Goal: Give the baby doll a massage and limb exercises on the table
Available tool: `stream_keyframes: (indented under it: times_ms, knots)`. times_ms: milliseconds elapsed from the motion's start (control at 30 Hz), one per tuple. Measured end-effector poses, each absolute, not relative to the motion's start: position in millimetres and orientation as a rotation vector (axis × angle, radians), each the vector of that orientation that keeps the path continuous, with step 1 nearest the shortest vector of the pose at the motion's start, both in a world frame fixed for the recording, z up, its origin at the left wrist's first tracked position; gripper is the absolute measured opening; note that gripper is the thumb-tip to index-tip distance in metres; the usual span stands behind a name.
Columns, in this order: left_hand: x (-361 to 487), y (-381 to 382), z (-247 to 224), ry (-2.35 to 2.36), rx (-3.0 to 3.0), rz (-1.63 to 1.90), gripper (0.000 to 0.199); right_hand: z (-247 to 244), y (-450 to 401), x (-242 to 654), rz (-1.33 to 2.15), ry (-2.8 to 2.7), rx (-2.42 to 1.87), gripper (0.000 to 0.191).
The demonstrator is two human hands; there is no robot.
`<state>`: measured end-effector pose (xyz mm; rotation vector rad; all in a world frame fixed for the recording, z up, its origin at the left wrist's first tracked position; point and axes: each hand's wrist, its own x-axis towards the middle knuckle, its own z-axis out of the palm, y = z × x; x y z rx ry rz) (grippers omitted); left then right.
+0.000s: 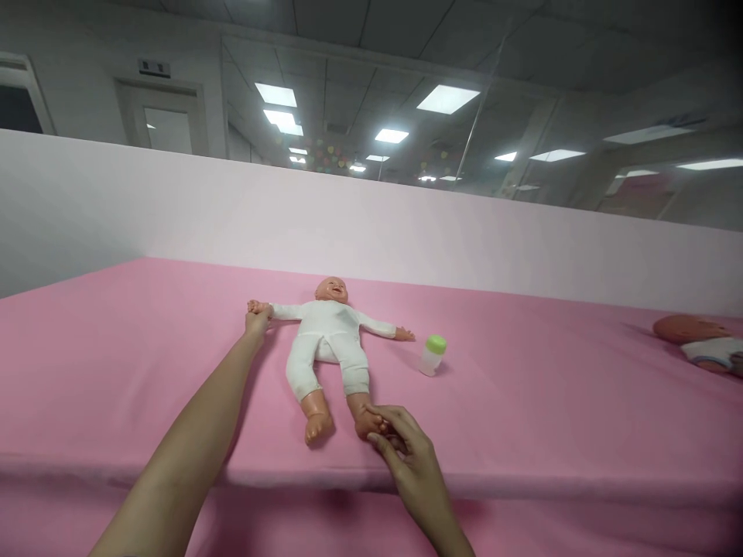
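Note:
A baby doll (pixel 330 333) with a white cloth body lies on its back on the pink-covered table (pixel 522 402), head toward the wall and feet toward me. My left hand (pixel 257 317) reaches out to the doll's hand on the left side, its fingers closed around it. At the near end, my right hand (pixel 406 445) has its thumb and fingers around the toes of the doll's foot on the right. Beside the doll's other outstretched hand stands a small clear bottle with a green cap (pixel 433 356), slightly tilted in view.
Another doll (pixel 696 340) lies at the far right, partly cut off by the frame edge. A low white wall (pixel 371 224) runs behind the table, with glass panels (pixel 406 131) above it. The table's padded front edge (pixel 522 487) is close to me.

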<state>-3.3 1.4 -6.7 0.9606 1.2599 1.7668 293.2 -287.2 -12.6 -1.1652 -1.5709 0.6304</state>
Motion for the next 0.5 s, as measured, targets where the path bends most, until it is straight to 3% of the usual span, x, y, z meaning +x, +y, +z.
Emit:
stream_keyframes:
  times_ms: [167,333,500]
  knots:
    - [17.4,-9.9,5.1,1.088,1.261,1.784,0.032,20.6,-264.6,276.0,0.619,-1.582,-1.065,0.03]
    - [40.5,-25.6,8.4,0.876,1.893,1.384,0.029,44.3,-225.1,249.2,0.628,-1.741,-1.019,0.028]
    - [38.8,-21.0,4.5,0.973,1.814,1.485,0.032,38.6,-223.4,249.1,0.567,-1.677,-1.039,0.022]
